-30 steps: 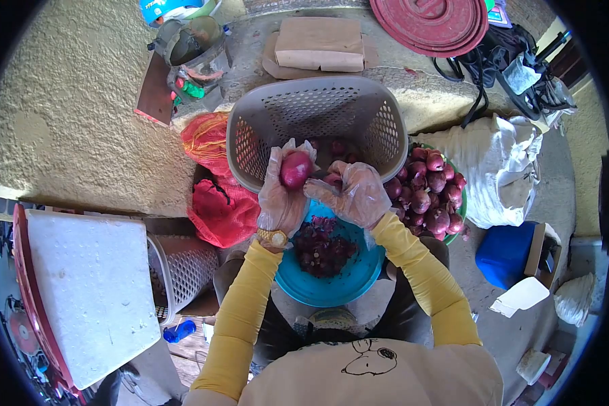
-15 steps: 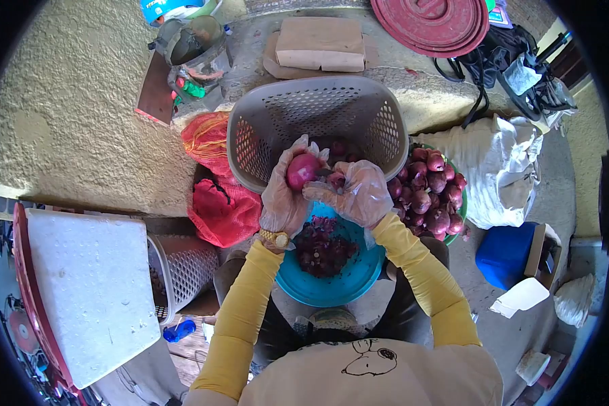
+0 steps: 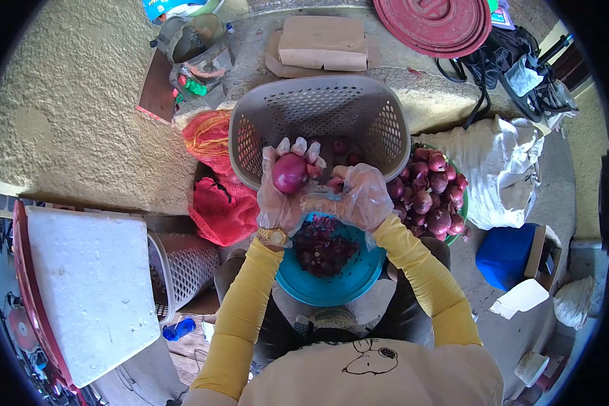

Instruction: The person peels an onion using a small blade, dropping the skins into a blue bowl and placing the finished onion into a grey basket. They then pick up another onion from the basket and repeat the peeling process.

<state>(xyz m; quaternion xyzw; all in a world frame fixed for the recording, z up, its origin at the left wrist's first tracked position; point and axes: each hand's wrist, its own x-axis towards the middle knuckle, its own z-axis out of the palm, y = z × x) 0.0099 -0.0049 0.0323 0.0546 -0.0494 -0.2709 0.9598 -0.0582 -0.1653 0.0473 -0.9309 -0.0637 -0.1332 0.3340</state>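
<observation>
A smooth purple-red onion [image 3: 290, 174] rests in my gloved left hand [image 3: 281, 196], its fingers curled up around it at the near edge of a grey-brown perforated basket [image 3: 250, 166]. Just to the right, my gloved right hand [image 3: 358, 196] has its fingers pinched together with a small dark red bit at the fingertips, too small to name. Beneath both hands stands a turquoise basin [image 3: 331, 294] with dark onion skins [image 3: 321, 254] in it. A few onions [image 3: 340, 147] lie inside the basket.
Many unpeeled red onions [image 3: 438, 181] fill a green-rimmed container at the right, beside a white sack [image 3: 504, 176]. Red mesh bags [image 3: 223, 210] lie left of the basket. A white foam board [image 3: 91, 284] and a second basket [image 3: 193, 264] stand at the left.
My left hand has shifted slightly left and opened its fingers upward around the onion, which moved left with it. The gap between my two hands has widened.
</observation>
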